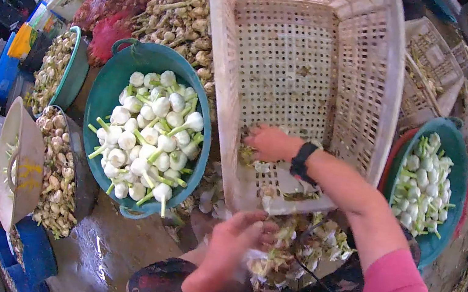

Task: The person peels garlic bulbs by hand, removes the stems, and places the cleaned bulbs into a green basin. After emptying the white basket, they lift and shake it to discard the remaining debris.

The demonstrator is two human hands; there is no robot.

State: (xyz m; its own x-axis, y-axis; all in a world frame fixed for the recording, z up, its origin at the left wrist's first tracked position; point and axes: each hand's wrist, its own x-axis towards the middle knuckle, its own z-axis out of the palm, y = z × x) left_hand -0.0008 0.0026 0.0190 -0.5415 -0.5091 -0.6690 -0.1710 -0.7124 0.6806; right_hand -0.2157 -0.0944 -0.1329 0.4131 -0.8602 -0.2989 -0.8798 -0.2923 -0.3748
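My right hand (271,144) reaches down into a large whitish plastic crate (382,103), near its close end. Its fingers are curled at loose garlic scraps (248,156) on the crate floor, and what lies under them is hidden. Below the crate's near rim is my left hand (238,238), smeared by motion, so its fingers cannot be read. Beside it lies a heap of garlic peelings and trimmings (273,261). A green tub (104,72) left of the crate holds many trimmed white garlic bulbs (150,126) with short green stems.
Another green tub (442,227) of trimmed garlic stands at the right. Untrimmed garlic (185,11) is piled behind the left tub. Farther left are a dark basin of garlic (59,172), a tilted pale pan (23,185) and blue containers (34,246). More crates (433,49) lie at the upper right.
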